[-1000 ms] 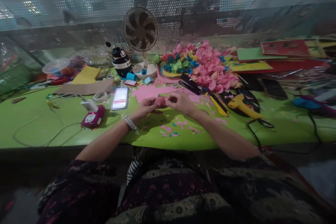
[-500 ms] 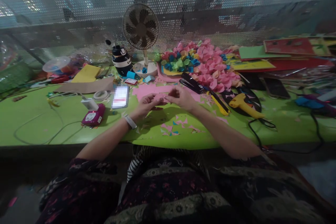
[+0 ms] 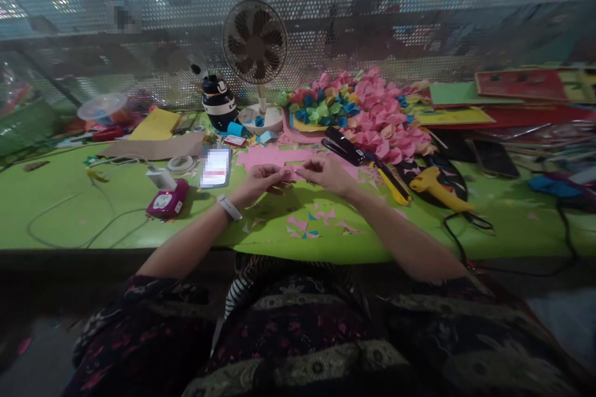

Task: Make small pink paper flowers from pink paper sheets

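Observation:
A small piece of pink paper (image 3: 293, 174) sits between my two hands, partly hidden by the fingers. My left hand (image 3: 259, 185), with a white band at the wrist, is closed in a pinch at its left side. On the right side, my right hand (image 3: 326, 175) pinches it with thumb and bent fingers. Just beyond the hands lie pink paper sheets (image 3: 261, 156). Pink and blue paper scraps (image 3: 302, 226) are scattered on the green table (image 3: 265, 239) nearer to me.
Left of my hands are a lit phone (image 3: 215, 167) and a purple socket block (image 3: 167, 200). To the right lie a black stapler (image 3: 343, 146), a yellow cutter (image 3: 393, 185) and a yellow glue gun (image 3: 440, 189). Behind stand folded paper pieces (image 3: 379, 115), a fan (image 3: 255, 43) and a dark bottle (image 3: 218, 105).
My view has shifted slightly, so the table things appear a little further right. My fingers have moved slightly around the pink paper, and less of it shows now.

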Action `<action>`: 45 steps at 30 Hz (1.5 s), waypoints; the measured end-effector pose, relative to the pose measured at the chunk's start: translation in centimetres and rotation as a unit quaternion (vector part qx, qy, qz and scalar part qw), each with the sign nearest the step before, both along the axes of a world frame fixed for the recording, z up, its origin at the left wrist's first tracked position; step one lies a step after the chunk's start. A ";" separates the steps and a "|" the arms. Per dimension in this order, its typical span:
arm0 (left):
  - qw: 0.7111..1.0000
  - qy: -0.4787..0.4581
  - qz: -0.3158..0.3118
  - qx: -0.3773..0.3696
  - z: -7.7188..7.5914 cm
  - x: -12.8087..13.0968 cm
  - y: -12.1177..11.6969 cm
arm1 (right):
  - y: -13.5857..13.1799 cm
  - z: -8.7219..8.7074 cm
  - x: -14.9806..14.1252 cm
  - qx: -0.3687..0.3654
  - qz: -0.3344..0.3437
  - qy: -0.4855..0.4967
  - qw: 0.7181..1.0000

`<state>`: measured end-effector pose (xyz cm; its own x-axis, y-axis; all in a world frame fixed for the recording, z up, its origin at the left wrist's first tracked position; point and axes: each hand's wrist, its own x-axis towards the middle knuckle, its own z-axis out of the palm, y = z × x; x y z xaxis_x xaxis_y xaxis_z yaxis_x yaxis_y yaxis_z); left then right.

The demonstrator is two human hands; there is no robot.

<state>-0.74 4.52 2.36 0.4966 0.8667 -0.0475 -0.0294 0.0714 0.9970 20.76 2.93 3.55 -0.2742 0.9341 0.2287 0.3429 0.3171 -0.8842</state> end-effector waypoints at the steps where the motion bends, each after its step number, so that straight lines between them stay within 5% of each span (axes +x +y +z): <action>1: 1.000 0.001 -0.005 0.001 0.0 0.0 0.0 | 0.0 0.0 0.0 -0.004 0.000 -0.004 1.000; 26: 0.999 0.005 -0.029 0.035 0.3 -0.2 0.0 | -0.1 0.1 0.0 -0.023 -0.018 0.004 1.000; 38: 0.996 0.006 -0.074 0.050 0.0 -0.6 0.5 | 0.3 0.2 0.6 -0.104 0.104 0.005 0.989; 45: 0.998 0.037 -0.054 0.014 0.1 -0.9 0.9 | 0.3 -0.1 0.2 -0.100 0.060 0.024 0.993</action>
